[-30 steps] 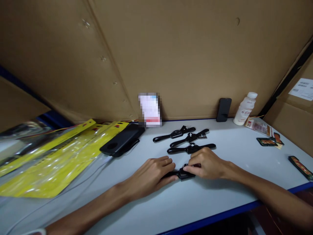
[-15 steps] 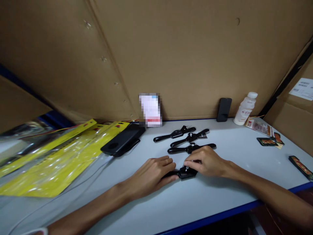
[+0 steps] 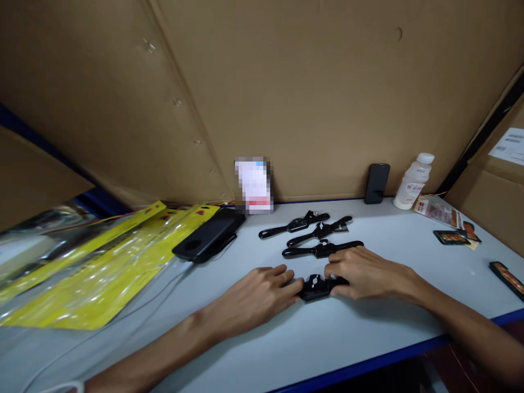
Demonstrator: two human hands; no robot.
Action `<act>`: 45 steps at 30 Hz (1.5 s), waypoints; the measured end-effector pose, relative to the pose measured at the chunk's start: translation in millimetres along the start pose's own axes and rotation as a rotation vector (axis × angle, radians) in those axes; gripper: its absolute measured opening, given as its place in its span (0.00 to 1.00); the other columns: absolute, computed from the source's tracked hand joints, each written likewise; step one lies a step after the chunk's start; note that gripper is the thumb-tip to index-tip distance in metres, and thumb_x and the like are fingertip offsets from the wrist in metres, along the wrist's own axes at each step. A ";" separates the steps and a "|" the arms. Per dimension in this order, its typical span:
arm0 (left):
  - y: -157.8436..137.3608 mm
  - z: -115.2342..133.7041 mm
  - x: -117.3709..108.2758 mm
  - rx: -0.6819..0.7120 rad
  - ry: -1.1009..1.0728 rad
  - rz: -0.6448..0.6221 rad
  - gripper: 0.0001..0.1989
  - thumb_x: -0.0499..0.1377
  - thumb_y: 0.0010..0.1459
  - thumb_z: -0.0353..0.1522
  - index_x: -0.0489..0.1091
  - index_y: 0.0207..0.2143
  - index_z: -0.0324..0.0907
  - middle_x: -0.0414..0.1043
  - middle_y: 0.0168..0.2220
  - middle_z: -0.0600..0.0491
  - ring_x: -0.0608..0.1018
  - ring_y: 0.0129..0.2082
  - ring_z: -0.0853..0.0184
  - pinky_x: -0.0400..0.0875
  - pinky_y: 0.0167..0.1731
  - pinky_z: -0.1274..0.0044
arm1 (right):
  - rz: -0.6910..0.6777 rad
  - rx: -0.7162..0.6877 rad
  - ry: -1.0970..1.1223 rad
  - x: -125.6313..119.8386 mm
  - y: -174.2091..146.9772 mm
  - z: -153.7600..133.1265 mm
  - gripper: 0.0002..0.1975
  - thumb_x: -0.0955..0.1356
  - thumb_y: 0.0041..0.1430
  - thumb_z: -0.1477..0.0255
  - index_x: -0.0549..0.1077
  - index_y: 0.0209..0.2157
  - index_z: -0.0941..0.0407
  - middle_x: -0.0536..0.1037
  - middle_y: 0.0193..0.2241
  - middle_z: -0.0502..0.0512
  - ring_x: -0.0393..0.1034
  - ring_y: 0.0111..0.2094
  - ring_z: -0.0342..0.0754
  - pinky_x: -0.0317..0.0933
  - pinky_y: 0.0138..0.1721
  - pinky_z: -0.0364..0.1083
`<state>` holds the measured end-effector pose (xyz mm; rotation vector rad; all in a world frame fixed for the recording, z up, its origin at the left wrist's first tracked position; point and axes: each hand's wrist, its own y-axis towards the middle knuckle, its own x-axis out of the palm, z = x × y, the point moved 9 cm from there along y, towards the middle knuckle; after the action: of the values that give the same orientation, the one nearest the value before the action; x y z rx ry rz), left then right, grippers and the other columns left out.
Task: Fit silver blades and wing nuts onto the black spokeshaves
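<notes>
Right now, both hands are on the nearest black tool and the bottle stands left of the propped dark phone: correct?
The side is wrong: the head view shows the bottle right of the propped dark phone. The left hand and right hand are indeed on the nearest black tool.

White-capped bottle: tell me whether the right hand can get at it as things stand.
Likely yes: once the right hand releases the nearest black tool, nothing visible blocks its way to the bottle.

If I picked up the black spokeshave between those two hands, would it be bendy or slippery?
Probably not bendy: the spokeshave looks solid and rigid. Its smooth, shiny-looking black finish might feel slippery. It likely won't roll easily, since its middle looks broad and angular.
</notes>
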<state>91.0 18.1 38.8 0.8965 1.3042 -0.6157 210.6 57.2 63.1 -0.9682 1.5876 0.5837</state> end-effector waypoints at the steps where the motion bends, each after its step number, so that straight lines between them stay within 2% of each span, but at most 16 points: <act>1: 0.2 1.3 0.2 0.012 0.012 -0.008 0.12 0.48 0.76 0.35 0.67 0.39 0.43 0.72 0.34 0.53 0.74 0.31 0.64 0.66 0.30 0.72 | -0.001 0.000 -0.012 0.9 0.4 -1.1 0.08 0.70 0.62 0.72 0.81 0.42 0.56 0.81 0.40 0.58 0.71 0.33 0.50 0.55 0.33 0.47; 5: 0.4 3.0 0.1 0.028 0.014 -0.020 0.11 0.48 0.76 0.32 0.67 0.39 0.43 0.72 0.33 0.53 0.73 0.30 0.64 0.65 0.30 0.71 | 0.001 0.000 -0.030 1.7 1.6 -3.5 0.08 0.70 0.62 0.73 0.80 0.41 0.57 0.81 0.40 0.59 0.71 0.34 0.51 0.55 0.32 0.47; 8: -0.2 -1.1 0.2 -0.009 -0.028 -0.009 0.11 0.49 0.76 0.34 0.67 0.39 0.43 0.72 0.34 0.53 0.73 0.30 0.65 0.66 0.30 0.72 | 0.003 -0.008 -0.026 0.3 0.9 -4.1 0.09 0.70 0.62 0.73 0.78 0.44 0.57 0.81 0.39 0.58 0.72 0.35 0.52 0.56 0.33 0.47; 15: -2.5 -6.6 0.7 -0.052 -0.075 0.004 0.11 0.50 0.76 0.38 0.70 0.48 0.45 0.74 0.35 0.53 0.76 0.31 0.65 0.68 0.30 0.74 | 0.003 -0.030 0.002 -1.4 0.4 -7.4 0.08 0.69 0.63 0.74 0.80 0.42 0.56 0.81 0.38 0.58 0.73 0.38 0.53 0.58 0.35 0.49; 21: -3.1 -7.0 0.6 -0.052 -0.080 0.006 0.13 0.49 0.76 0.38 0.71 0.50 0.44 0.75 0.35 0.52 0.77 0.32 0.64 0.70 0.31 0.73 | -0.033 -0.014 0.004 -0.7 0.2 -6.2 0.09 0.70 0.63 0.74 0.80 0.44 0.57 0.81 0.39 0.58 0.74 0.39 0.54 0.60 0.37 0.49; 26: -2.5 -7.0 1.5 -0.063 -0.046 -0.008 0.15 0.48 0.76 0.39 0.70 0.53 0.43 0.76 0.36 0.51 0.78 0.32 0.63 0.71 0.31 0.72 | 0.084 -0.056 0.117 -5.8 -1.3 -5.8 0.18 0.70 0.65 0.71 0.76 0.56 0.53 0.82 0.44 0.58 0.74 0.40 0.52 0.61 0.38 0.48; 28: -2.5 -6.5 2.0 -0.061 -0.025 -0.015 0.17 0.47 0.77 0.40 0.69 0.56 0.43 0.77 0.36 0.51 0.78 0.33 0.63 0.71 0.32 0.72 | 0.125 -0.074 0.121 -5.3 -0.3 -7.8 0.16 0.68 0.68 0.72 0.77 0.55 0.53 0.82 0.44 0.58 0.73 0.38 0.51 0.60 0.38 0.47; 34: -3.8 -6.9 3.8 -0.061 -0.005 -0.004 0.20 0.46 0.77 0.40 0.67 0.61 0.41 0.77 0.37 0.50 0.79 0.33 0.61 0.72 0.32 0.71 | 0.189 -0.095 -0.001 1.8 4.9 -15.9 0.09 0.67 0.70 0.71 0.80 0.42 0.58 0.80 0.35 0.57 0.71 0.35 0.49 0.56 0.34 0.47; 39: -2.4 -7.5 5.9 -0.069 -0.016 -0.033 0.21 0.45 0.77 0.41 0.63 0.65 0.43 0.77 0.37 0.51 0.79 0.34 0.62 0.73 0.34 0.71 | 0.299 -0.112 -0.119 3.6 6.6 -21.2 0.10 0.68 0.71 0.67 0.78 0.41 0.59 0.79 0.34 0.56 0.71 0.34 0.48 0.51 0.30 0.47; 45: -0.9 -8.4 4.1 -0.082 -0.057 -0.032 0.22 0.44 0.77 0.41 0.64 0.65 0.44 0.76 0.36 0.52 0.78 0.33 0.62 0.72 0.32 0.72 | 0.350 -0.149 -0.324 14.3 9.2 -28.2 0.12 0.65 0.74 0.66 0.75 0.42 0.59 0.79 0.32 0.56 0.71 0.34 0.49 0.48 0.26 0.48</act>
<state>86.5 25.0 34.4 0.7870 1.2854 -0.6049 186.9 35.8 55.1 -0.6625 1.4397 1.0591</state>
